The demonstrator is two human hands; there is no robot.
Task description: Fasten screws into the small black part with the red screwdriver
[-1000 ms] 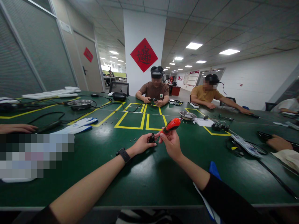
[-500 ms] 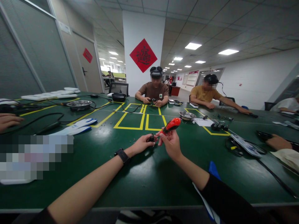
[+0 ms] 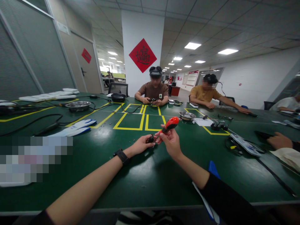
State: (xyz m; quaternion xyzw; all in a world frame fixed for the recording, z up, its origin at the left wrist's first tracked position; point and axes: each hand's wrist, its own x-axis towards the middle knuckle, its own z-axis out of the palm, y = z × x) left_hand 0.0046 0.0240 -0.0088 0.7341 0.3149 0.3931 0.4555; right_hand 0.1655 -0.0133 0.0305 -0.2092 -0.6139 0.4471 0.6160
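Note:
Over the green table (image 3: 93, 175), my left hand (image 3: 141, 145) is closed on a small dark metallic part (image 3: 151, 138), mostly covered by the fingers. My right hand (image 3: 172, 142) grips a screwdriver (image 3: 170, 124) with a red and black handle. The handle points up and to the right, and the shaft slants down towards the small part. Whether the tip touches it cannot be made out. Tiny screw-like bits (image 3: 133, 140) lie on the table just beyond my left hand.
White-and-blue gloves (image 3: 79, 126) lie at left, with cables and a metal bowl (image 3: 78, 105) behind. Another metal bowl (image 3: 187, 116), black parts (image 3: 219, 125) and a power strip (image 3: 245, 144) are at right. Co-workers sit across the table; a person's hand (image 3: 280, 140) rests at far right.
The screwdriver handle has shifted slightly left and tilted, with my right fingers adjusting around it. My left hand keeps hold of the small part. At far left, a person's hand has left the view.

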